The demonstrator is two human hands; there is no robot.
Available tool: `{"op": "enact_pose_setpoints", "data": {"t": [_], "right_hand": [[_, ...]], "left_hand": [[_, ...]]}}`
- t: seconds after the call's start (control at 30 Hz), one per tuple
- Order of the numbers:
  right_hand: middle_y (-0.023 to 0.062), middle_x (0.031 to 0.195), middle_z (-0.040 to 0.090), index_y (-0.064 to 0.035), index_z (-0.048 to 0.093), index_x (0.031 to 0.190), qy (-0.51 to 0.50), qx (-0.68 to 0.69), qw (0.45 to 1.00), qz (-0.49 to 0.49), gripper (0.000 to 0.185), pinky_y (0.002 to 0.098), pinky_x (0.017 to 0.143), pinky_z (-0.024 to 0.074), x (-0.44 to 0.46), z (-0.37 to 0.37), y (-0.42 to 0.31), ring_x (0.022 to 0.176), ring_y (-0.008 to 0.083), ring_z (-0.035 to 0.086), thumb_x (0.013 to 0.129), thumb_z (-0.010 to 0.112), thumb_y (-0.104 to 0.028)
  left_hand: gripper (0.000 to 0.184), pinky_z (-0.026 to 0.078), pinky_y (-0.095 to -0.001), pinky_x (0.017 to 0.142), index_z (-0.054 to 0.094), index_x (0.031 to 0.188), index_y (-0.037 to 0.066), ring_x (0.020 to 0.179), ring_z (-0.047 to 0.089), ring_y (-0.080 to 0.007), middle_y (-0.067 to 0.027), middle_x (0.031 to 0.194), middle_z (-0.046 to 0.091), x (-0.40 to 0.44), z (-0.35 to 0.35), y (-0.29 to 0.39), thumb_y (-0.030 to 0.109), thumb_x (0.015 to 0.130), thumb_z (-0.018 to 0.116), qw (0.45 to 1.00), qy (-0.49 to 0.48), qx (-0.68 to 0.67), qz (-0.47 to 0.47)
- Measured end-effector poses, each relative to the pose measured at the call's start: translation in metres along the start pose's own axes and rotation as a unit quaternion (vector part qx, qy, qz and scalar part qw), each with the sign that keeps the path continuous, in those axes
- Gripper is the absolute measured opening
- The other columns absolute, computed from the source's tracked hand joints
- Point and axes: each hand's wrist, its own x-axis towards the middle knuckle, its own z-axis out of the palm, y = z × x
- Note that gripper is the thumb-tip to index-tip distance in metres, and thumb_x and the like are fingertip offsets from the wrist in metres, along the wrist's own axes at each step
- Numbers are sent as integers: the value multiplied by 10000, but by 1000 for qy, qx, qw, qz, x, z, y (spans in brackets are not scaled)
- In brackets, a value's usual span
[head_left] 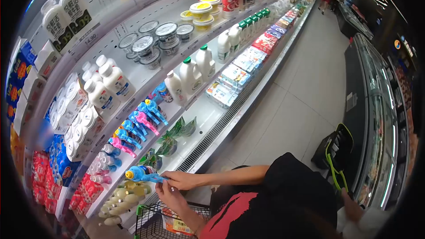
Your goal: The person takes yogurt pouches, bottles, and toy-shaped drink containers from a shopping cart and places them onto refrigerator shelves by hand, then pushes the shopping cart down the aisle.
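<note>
A blue bottle with a yellow cap (141, 174) is held out sideways in front of the dairy shelves, its cap pointing away from me. My right hand (180, 179) has its fingers closed around the near, narrow end. Just beneath, my left hand (169, 196) pinches at that same end, its fingertips partly covered. Similar blue and pink bottles (141, 122) stand in a row on the shelf beyond. Under my left arm is a black wire shopping basket (146, 223) with a green corner, holding an orange-and-white package (178, 226).
White milk bottles (191, 71), clear-lidded tubs (167, 35) and red multipacks (42, 181) fill the refrigerated shelves (208, 124). At right, another person's hand (352, 208) is by a black basket with a green handle (334, 150). A tiled aisle (305, 75) runs beside a glass-fronted freezer (376, 102).
</note>
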Motion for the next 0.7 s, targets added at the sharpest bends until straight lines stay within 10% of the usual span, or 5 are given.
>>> {"op": "enact_pose_setpoints", "data": {"t": [0.7], "right_hand": [[218,981,675,-1,521,1223,142,22,989,32,330,383,749,551,-34,-50,-11,888,301,696,965,447,-194]], "left_hand": [[322,427,-298,758,506,1240,75,894,523,-119,-26,1057,553,6,55,-19,158,940,593,986,-141,30,-85]]}}
